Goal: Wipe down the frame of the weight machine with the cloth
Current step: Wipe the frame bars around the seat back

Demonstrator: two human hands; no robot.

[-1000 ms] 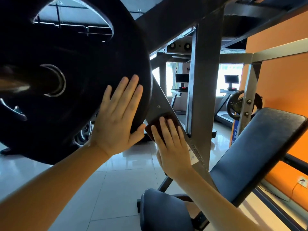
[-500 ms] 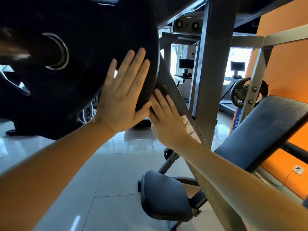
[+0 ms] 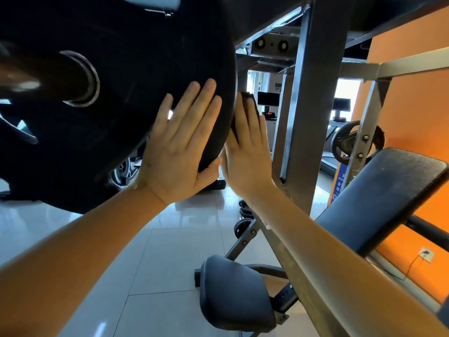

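Orange-walled gym behind; steady weight plate (image 3: 133,69) with flat, straight-fingered left hand (image 3: 179,147); press cloth (image 3: 249,100) onto slanted frame (image 3: 306,283) just beside plate rim under flat, uncurled right hand (image 3: 247,152); keep pressure even, stroke lengthwise.

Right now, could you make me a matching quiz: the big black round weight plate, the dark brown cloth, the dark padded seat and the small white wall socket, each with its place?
1 big black round weight plate
2 dark brown cloth
3 dark padded seat
4 small white wall socket

A low on the orange wall
B under the straight fingers of the right hand
C under the flat left hand
D bottom of view, above the pale tiled floor

Pairs: 1-C, 2-B, 3-D, 4-A
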